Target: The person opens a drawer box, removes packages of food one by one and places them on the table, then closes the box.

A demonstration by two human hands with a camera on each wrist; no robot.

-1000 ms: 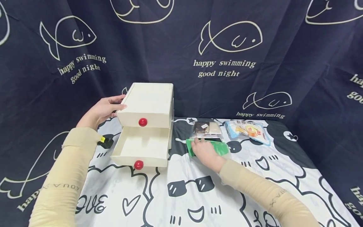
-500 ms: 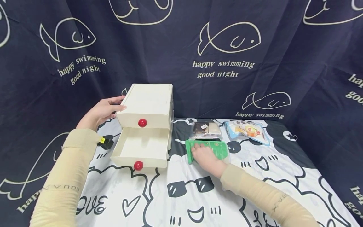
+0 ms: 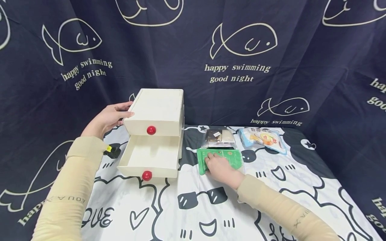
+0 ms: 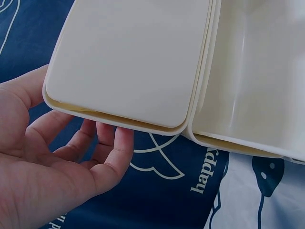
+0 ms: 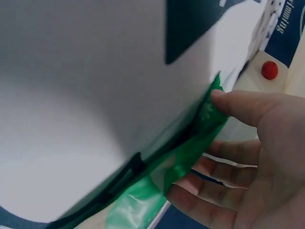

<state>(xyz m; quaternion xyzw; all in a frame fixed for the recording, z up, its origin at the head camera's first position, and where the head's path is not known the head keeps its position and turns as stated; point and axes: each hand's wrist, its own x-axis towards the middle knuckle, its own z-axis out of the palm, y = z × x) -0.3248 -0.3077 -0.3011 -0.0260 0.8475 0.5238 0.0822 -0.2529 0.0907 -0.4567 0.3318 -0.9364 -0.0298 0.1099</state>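
Note:
A white drawer cabinet (image 3: 156, 103) with red knobs stands left of centre. Its lower drawer (image 3: 152, 154) is pulled out, its visible floor bare. My left hand (image 3: 109, 115) rests against the cabinet's upper left side, thumb near the top edge. In the left wrist view its loosely bent fingers (image 4: 116, 152) lie along the rim of a white panel (image 4: 128, 62). My right hand (image 3: 221, 167) grips a flat green packet (image 3: 233, 159) lying on the table. In the right wrist view the thumb presses one edge of the packet (image 5: 207, 114), with the other fingers on its far face.
Behind the green packet lies a clear packet with dark and beige contents (image 3: 221, 137). A blue and white snack bag (image 3: 263, 139) is to its right. A small black object with a yellow label (image 3: 112, 151) sits beside the cabinet. A patterned cloth (image 3: 169, 214) covers the table.
The right hand has shifted slightly toward the front, and the green packet has tipped down flatter with its near edge closer to me. The left hand and cabinet have stayed put.

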